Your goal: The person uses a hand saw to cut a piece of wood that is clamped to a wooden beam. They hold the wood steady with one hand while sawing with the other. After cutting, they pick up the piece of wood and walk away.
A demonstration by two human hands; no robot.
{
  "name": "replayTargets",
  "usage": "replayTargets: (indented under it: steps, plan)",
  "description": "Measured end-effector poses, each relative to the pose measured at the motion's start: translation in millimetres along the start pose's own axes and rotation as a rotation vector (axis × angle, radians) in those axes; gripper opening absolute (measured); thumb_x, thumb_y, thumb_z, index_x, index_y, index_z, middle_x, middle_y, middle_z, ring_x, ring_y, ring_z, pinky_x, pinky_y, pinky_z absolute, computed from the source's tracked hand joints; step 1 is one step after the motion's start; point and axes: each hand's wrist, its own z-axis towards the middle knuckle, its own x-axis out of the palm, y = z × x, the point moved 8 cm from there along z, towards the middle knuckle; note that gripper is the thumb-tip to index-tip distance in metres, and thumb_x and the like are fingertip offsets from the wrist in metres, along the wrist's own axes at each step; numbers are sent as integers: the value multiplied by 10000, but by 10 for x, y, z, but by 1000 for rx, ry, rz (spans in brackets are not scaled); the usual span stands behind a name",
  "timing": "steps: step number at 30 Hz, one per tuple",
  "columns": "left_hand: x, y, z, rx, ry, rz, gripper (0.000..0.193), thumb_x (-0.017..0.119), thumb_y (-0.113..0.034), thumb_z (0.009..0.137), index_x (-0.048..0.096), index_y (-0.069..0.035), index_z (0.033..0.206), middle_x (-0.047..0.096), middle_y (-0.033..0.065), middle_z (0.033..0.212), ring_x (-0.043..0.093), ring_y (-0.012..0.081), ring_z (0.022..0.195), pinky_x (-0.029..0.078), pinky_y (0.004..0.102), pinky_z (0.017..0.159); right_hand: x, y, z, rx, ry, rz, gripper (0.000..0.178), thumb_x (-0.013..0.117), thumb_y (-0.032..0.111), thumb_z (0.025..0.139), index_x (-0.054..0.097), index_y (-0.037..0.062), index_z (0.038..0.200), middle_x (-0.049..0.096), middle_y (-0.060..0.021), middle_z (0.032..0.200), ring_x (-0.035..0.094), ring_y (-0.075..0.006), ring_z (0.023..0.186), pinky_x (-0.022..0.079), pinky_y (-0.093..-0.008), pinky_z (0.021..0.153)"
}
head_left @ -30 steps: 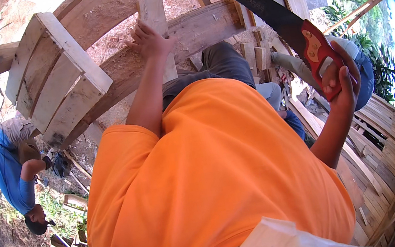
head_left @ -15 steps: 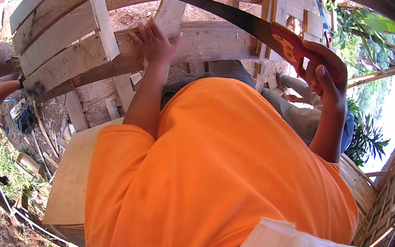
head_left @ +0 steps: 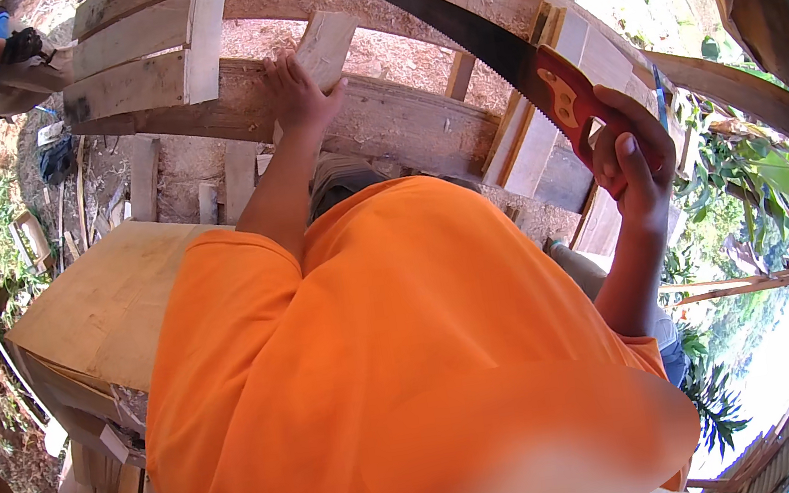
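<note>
My right hand is wrapped round the red handle of a handsaw. The saw is raised, its dark curved blade pointing up and to the left above the timber frame, with the teeth facing down-left. My left hand grips a short wooden board at its near end, the fingers along its left side and the thumb on the right. That board lies slanted across a long wooden beam. Blade and board are apart.
A slatted wood panel lies at the upper left, and stacked planks at the right. A pale wooden box stands by my left side. Another person's gloved hand is beyond the panel. Sawdust covers the ground between the beams.
My view has shifted. My left hand, spread on the board before, now sits closer round its near end. The saw stays raised in my right hand. The other person has moved toward the upper left.
</note>
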Motion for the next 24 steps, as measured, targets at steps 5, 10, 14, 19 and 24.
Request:
replayTargets:
  steps: [5,10,14,19,24]
  plan:
    - [-70,-106,-57,-35,-59,58,997,698,-649,801,313,-16,1469,308,256,1541,239,500,1461,159,722,1151,-265,-198,-66,62,148,-14,439,670,251,987,627,-36,1317,721,-56,944,529,-26,604,375,-202,519]
    - [-4,-167,-41,-227,-4,56,1005,633,-653,858,268,-6,1534,244,267,1595,201,472,1499,148,662,1197,36,-156,176,14,297,3,334,662,81,987,635,-26,1302,727,-80,1126,650,-99,918,515,-242,789]
    - [127,-56,42,-370,-137,-115,898,531,-607,942,285,3,1553,232,262,1620,187,460,1517,136,629,1221,550,-231,446,-12,375,-50,321,662,33,976,642,-5,1294,730,-90,1174,673,-116,1074,523,-259,916]
    - [109,-145,93,-439,-75,197,742,503,-537,966,429,4,1469,308,237,1595,243,457,1492,180,649,1190,993,-286,674,36,437,-179,369,665,37,969,617,-3,1333,728,-107,1193,672,-123,1108,518,-267,935]
    - [107,-128,88,-448,-85,175,652,520,-494,954,505,1,1377,337,221,1582,262,458,1482,186,663,1178,1160,-117,790,42,488,-274,378,655,-7,952,616,-15,1328,729,-124,1179,673,-133,1124,517,-267,924]
